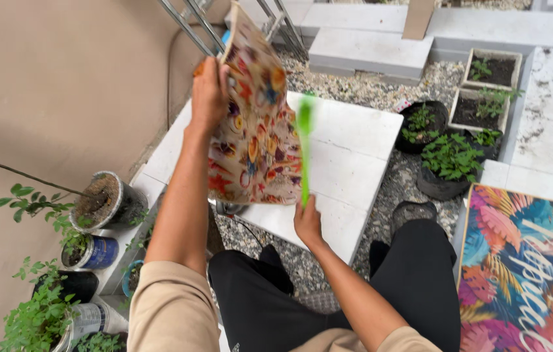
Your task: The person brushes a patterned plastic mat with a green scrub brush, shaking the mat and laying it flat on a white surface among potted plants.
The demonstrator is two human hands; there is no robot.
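Note:
My left hand (209,91) is raised and grips the top edge of a patterned cloth mat (254,124) with colourful round and star shapes, which hangs down in front of me. My right hand (307,221) holds the lower end of a thin bright green stick (304,153), blurred by motion, right against the hanging mat. Both are above a white stone slab (354,163). My black-trousered legs show below.
Potted plants (449,160) and square planters (491,68) stand at the right on gravel. Tin-can pots (104,205) with seedlings line the tan wall at the left. A tropical-leaf patterned mat (527,274) lies at the lower right. Metal ladder legs (188,23) rise at the top.

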